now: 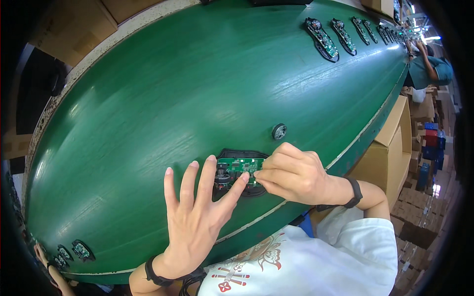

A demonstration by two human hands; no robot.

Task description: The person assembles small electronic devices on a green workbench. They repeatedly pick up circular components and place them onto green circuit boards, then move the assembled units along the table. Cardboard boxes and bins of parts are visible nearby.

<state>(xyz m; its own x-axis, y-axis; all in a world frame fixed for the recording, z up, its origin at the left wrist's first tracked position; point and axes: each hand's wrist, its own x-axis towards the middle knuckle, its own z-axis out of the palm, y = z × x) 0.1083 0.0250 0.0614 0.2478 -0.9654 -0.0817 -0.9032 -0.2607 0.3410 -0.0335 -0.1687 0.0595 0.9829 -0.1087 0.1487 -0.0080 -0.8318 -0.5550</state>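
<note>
Head view: a green conveyor belt [197, 79] carries a black shell with a green circuit board [240, 164] near its close edge. The left hand [195, 217], fingers spread, presses it; the right hand [291, 173] pinches the board's edge. A small black wheel [279, 131] lies just beyond.

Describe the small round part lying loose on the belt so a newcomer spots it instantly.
On the green conveyor belt, find the right hand pinching a green circuit board. Just above its knuckles lies a small round black wheel, alone and unattached, unlike the boards seated in black shells.
</note>
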